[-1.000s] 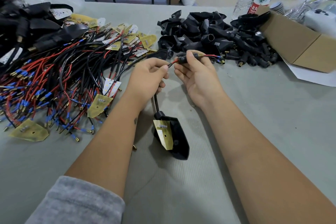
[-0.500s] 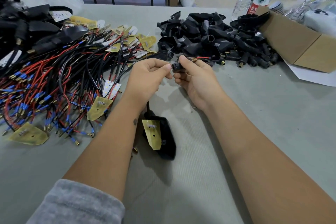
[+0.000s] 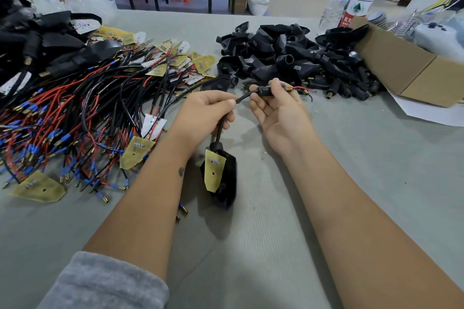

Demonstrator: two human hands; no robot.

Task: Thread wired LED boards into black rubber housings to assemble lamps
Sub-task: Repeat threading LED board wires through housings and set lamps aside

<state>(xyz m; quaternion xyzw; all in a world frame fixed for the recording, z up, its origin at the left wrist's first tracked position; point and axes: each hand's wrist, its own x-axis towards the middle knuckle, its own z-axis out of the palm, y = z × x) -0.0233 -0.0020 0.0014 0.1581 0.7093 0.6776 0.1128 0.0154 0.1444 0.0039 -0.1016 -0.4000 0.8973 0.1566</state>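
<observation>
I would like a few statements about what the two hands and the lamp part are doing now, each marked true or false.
1. The left hand holds the black cable. True.
2. The right hand holds nothing. False: it pinches a small black sleeve on the wire.
3. A yellow LED board sits at the black housing below the hands. True.
4. The heap of empty housings lies inside the cardboard box. False: it lies on the table, beside the box.

Blk housing (image 3: 226,178), yel LED board (image 3: 213,170)
</observation>
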